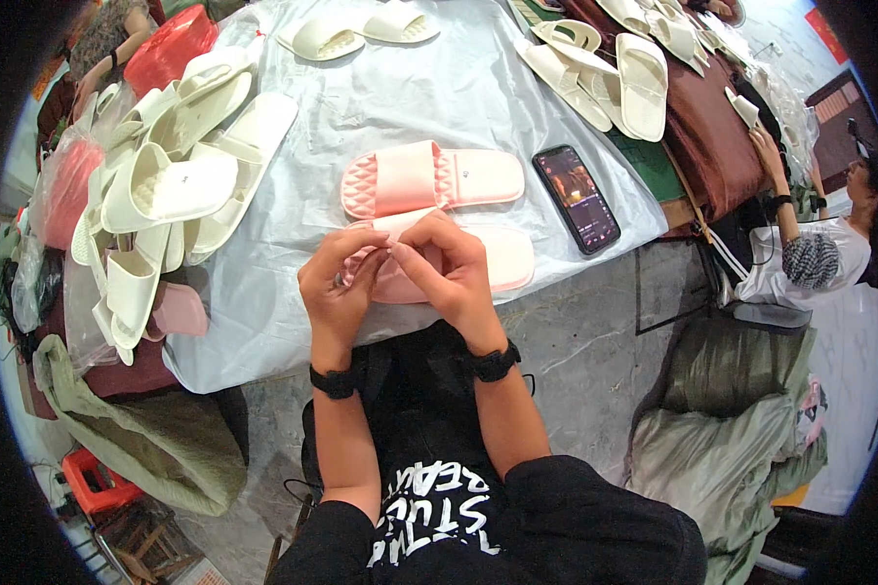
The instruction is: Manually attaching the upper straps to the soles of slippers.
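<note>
- A pink slipper [502, 258] is held at the near edge of the counter [400, 97], which is covered with a pale plastic sheet.
- The strap end of this slipper is gripped by the left hand [337, 288]; its fingers are curled shut around the strap.
- The same strap is pinched from the other side by the right hand [449, 268], its fingers closed and touching those of the left hand.
- A second pink slipper [429, 178] is laid flat just beyond the held one.
- A black phone [576, 198] with a lit screen is seen just right of the two slippers.
- A heap of cream slippers [171, 180] is piled at the left of the counter.
</note>
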The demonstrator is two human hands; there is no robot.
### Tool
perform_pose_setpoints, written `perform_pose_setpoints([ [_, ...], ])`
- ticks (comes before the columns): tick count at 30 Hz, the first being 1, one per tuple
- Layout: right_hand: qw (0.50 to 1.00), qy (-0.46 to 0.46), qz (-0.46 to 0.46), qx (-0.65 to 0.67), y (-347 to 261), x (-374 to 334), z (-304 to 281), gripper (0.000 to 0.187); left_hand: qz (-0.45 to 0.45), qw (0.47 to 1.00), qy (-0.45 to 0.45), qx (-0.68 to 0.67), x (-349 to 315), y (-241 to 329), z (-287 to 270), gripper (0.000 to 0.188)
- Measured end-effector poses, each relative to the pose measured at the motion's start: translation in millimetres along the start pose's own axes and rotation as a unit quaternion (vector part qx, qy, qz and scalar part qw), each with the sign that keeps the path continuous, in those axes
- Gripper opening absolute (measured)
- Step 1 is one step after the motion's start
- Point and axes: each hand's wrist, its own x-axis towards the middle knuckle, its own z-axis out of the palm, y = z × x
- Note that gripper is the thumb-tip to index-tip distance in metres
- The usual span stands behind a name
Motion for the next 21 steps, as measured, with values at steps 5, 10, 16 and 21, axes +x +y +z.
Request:
perform_pose_setpoints([
  [5,1.0,0.005,0.01,-0.006,-3.5,0.0,1.1,0.006,-0.03,0.999,0.029,-0.005,-2.5,1.3,1.2,0.032],
  [10,1.0,0.006,-0.013,-0.003,1.2,-0.2,0.3,0.007,-0.028,0.999,0.024,-0.028,-3.5,-0.3,2.4,0.033],
  [16,1.0,0.008,0.015,-0.022,-4.8,-0.4,1.4,0.008,-0.049,0.997,0.025,-0.057,-6.4,-3.9,2.0,0.036],
  [21,1.0,0.009,0.01,-0.003,0.9,-0.2,0.8,0.008,-0.068,0.995,0.025,-0.063,-7.0,-4.0,3.3,0.037],
])
